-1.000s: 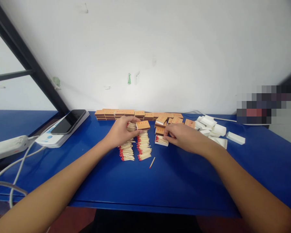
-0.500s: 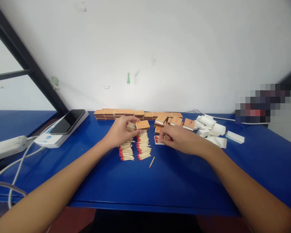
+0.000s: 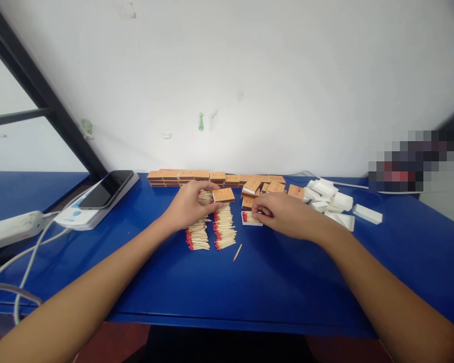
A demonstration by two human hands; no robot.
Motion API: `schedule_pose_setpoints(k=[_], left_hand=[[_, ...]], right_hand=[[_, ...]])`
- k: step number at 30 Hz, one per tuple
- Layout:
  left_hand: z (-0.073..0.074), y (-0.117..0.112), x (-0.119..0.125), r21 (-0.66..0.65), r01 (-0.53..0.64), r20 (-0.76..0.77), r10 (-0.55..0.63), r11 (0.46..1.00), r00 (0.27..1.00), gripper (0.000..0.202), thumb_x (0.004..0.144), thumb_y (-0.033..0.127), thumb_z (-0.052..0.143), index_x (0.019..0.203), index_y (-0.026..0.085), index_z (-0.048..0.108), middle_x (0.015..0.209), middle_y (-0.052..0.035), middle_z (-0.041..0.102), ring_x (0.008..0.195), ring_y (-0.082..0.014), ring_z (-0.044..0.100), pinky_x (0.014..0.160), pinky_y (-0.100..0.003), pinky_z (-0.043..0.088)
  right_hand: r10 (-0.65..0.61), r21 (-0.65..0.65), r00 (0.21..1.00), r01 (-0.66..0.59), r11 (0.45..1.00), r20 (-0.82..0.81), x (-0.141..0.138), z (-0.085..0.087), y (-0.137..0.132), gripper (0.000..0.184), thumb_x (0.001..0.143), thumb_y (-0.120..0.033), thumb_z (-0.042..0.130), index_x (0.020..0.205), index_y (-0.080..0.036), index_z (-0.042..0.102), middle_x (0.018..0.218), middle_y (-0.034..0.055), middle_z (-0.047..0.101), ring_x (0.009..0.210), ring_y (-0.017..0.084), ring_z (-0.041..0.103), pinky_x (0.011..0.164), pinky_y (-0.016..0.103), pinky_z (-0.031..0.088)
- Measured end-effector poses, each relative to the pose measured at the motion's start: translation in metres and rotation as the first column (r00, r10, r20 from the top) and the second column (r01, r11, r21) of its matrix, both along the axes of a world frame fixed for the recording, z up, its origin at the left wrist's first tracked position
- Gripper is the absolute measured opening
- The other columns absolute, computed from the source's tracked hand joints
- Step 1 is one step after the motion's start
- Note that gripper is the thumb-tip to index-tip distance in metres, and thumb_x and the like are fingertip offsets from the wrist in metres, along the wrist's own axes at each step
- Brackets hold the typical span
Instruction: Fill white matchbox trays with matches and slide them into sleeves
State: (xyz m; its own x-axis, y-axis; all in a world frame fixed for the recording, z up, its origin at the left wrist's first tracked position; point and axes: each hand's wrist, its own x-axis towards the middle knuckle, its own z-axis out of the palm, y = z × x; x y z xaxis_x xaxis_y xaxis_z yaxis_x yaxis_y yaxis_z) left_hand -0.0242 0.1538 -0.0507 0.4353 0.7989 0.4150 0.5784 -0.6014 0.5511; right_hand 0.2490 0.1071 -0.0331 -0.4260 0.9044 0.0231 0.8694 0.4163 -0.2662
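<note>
My left hand (image 3: 189, 205) curls around the left end of an orange matchbox (image 3: 224, 195), its thumb and fingertips at the box's edges. Under and in front of that hand lie two rows of loose red-tipped matches, a left row (image 3: 197, 236) and a right row (image 3: 224, 229). My right hand (image 3: 278, 214) is closed, fingertips at the right end of a white matchbox tray (image 3: 251, 224) filled with matches (image 3: 249, 216). Its fingers hide that end, and what they pinch is not visible. A single match (image 3: 237, 252) lies apart, nearer the front edge.
Stacked matchboxes (image 3: 185, 176) line the wall, with more matchboxes (image 3: 276, 187) piled loosely behind my right hand. White empty trays (image 3: 338, 201) are heaped to the right. A phone (image 3: 108, 189) rests on a white device (image 3: 87, 218) at left, near a power strip (image 3: 13, 232) and cables.
My right hand has shifted slightly right along the tray, uncovering more of the matches in it. The left hand and the orange matchbox stay in place.
</note>
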Motion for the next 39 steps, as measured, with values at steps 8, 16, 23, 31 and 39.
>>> schedule_pose_setpoints(k=[8, 16, 23, 31, 39], left_hand=[[-0.001, 0.001, -0.001, 0.004, 0.003, -0.004, -0.003, 1.000, 1.000, 0.039, 0.084, 0.043, 0.083, 0.116, 0.024, 0.073, 0.121, -0.0035, 0.076, 0.113, -0.0244, 0.069, 0.100, -0.042, 0.052], [0.000, 0.001, -0.001, 0.001, -0.002, -0.011, 0.002, 1.000, 1.000, 0.039, 0.084, 0.045, 0.083, 0.115, 0.024, 0.073, 0.120, -0.0042, 0.076, 0.113, -0.0258, 0.068, 0.099, -0.043, 0.052], [-0.001, 0.001, -0.002, 0.006, 0.006, -0.007, -0.006, 1.000, 1.000, 0.040, 0.084, 0.046, 0.082, 0.116, 0.024, 0.073, 0.121, -0.0048, 0.076, 0.113, -0.0260, 0.069, 0.099, -0.043, 0.052], [0.001, -0.001, -0.001, 0.012, 0.006, -0.014, -0.006, 1.000, 1.000, 0.037, 0.084, 0.043, 0.083, 0.114, 0.025, 0.072, 0.120, -0.0037, 0.077, 0.111, -0.0254, 0.070, 0.098, -0.043, 0.053], [0.000, 0.001, -0.001, -0.010, 0.012, -0.035, -0.012, 1.000, 0.999, 0.043, 0.081, 0.045, 0.086, 0.118, 0.026, 0.075, 0.124, -0.0045, 0.077, 0.116, -0.0264, 0.070, 0.102, -0.044, 0.053]], right_hand=[[-0.021, 0.009, 1.000, 0.021, 1.000, -0.005, 0.003, 0.004, 0.001, 0.013, 0.096, -0.021, 0.057, 0.086, -0.020, 0.066, 0.081, 0.0037, 0.067, 0.073, 0.018, 0.058, 0.064, 0.030, 0.036], [-0.070, -0.027, 0.995, 0.072, 0.997, 0.069, 0.005, 0.002, 0.003, 0.012, 0.094, -0.018, 0.057, 0.085, -0.020, 0.064, 0.081, 0.0043, 0.066, 0.073, 0.018, 0.058, 0.065, 0.030, 0.036], [-0.036, -0.005, 0.999, 0.036, 0.999, 0.029, 0.005, 0.001, 0.002, 0.012, 0.096, -0.022, 0.056, 0.086, -0.020, 0.063, 0.082, 0.0047, 0.067, 0.072, 0.018, 0.057, 0.065, 0.031, 0.037], [-0.037, 0.011, 0.999, 0.037, 0.999, 0.023, 0.001, 0.004, -0.006, 0.017, 0.096, -0.035, 0.060, 0.088, -0.021, 0.061, 0.090, 0.0072, 0.068, 0.079, 0.021, 0.060, 0.065, 0.033, 0.039], [-0.028, -0.036, 0.999, 0.029, 0.999, 0.034, 0.004, 0.001, -0.007, 0.023, 0.086, -0.042, 0.071, 0.096, -0.022, 0.063, 0.108, 0.0084, 0.069, 0.096, 0.026, 0.064, 0.073, 0.035, 0.045]])
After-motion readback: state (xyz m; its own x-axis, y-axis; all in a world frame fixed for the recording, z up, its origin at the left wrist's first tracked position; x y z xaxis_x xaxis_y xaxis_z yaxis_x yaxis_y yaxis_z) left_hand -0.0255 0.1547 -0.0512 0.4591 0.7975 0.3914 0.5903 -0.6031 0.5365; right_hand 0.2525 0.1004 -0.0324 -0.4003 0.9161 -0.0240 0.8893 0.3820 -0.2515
